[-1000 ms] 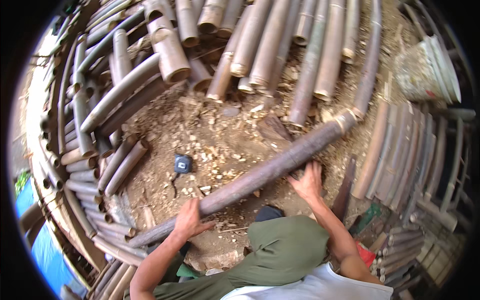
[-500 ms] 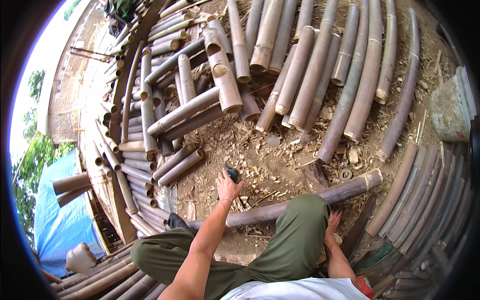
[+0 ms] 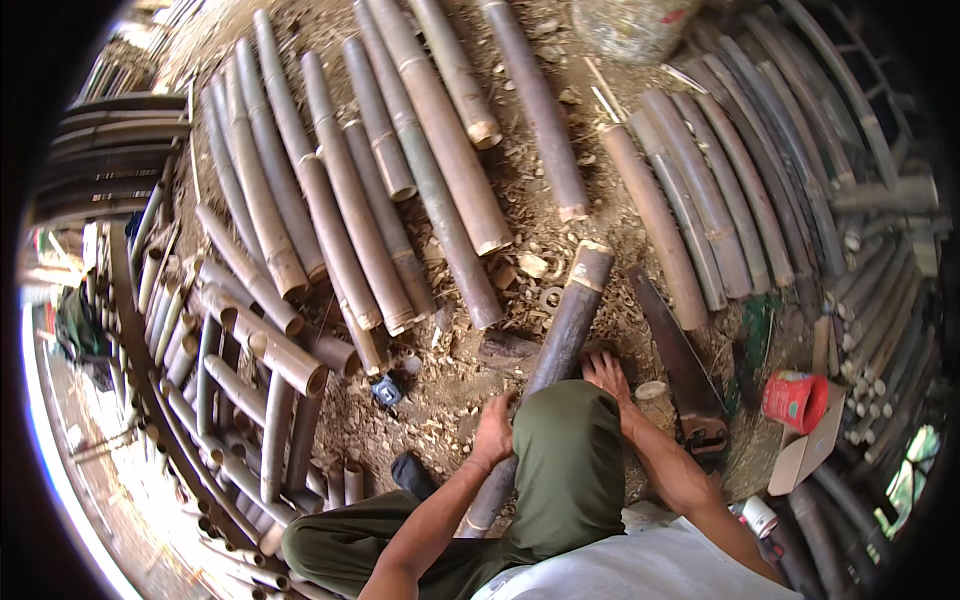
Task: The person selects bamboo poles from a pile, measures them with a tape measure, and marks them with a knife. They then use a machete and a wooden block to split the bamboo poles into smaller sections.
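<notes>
A thick, dark bamboo pole (image 3: 563,335) slants across a wooden block (image 3: 508,350) and passes beneath my bent knee. My left hand (image 3: 493,430) is at the pole's left side, its fingers curled against it and partly hidden. Across from it, my right hand (image 3: 604,376) lies low by the pole's right side with fingers stretched out. A handsaw (image 3: 682,365) rests on the ground to the right of that hand, handle toward me. On the chips to the left sits a small blue and black tool (image 3: 386,391), like a tape measure.
Several cut bamboo poles (image 3: 440,150) lie side by side ahead. More lengths (image 3: 705,200) are stacked at the right, near a red container (image 3: 795,400) and a piece of cardboard (image 3: 808,452). A bamboo frame with cut holes (image 3: 285,362) stands left. Wood chips cover the ground.
My left hand has let go of the small dark tool on the ground and come back to the bamboo pole. My view has swung to the right. The right hand stays beside the pole.
</notes>
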Action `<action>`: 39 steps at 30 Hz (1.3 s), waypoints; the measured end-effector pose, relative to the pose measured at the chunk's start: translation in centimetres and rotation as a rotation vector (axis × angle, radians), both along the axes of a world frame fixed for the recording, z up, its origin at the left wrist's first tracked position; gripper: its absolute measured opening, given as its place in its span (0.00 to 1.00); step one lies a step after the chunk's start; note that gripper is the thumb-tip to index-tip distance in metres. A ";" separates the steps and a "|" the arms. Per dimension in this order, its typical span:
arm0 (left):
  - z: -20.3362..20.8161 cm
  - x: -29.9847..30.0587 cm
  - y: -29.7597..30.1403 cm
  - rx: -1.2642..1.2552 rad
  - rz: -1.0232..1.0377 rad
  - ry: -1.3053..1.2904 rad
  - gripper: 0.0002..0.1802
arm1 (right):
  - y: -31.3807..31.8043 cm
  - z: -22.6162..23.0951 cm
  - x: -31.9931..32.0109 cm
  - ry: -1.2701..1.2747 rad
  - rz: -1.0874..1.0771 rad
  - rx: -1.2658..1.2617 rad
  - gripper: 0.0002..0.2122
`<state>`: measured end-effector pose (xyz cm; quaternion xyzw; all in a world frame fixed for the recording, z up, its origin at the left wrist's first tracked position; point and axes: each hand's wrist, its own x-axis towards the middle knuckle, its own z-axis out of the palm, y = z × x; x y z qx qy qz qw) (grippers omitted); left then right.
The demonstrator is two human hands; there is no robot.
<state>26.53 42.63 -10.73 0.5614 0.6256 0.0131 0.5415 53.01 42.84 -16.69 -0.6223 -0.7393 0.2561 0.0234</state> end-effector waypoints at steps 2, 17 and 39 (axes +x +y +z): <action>-2.8 0.9 -0.2 -0.105 -0.006 -0.170 0.46 | -0.6 -0.8 -0.1 -0.026 -0.009 0.089 0.27; -2.0 2.5 1.5 -0.133 0.067 -0.443 0.40 | -39.3 4.0 -17.2 0.362 -1.752 0.142 0.32; -7.0 5.0 9.9 -0.547 -0.310 -0.380 0.27 | -36.1 8.1 -47.5 -0.185 -1.916 -0.500 0.21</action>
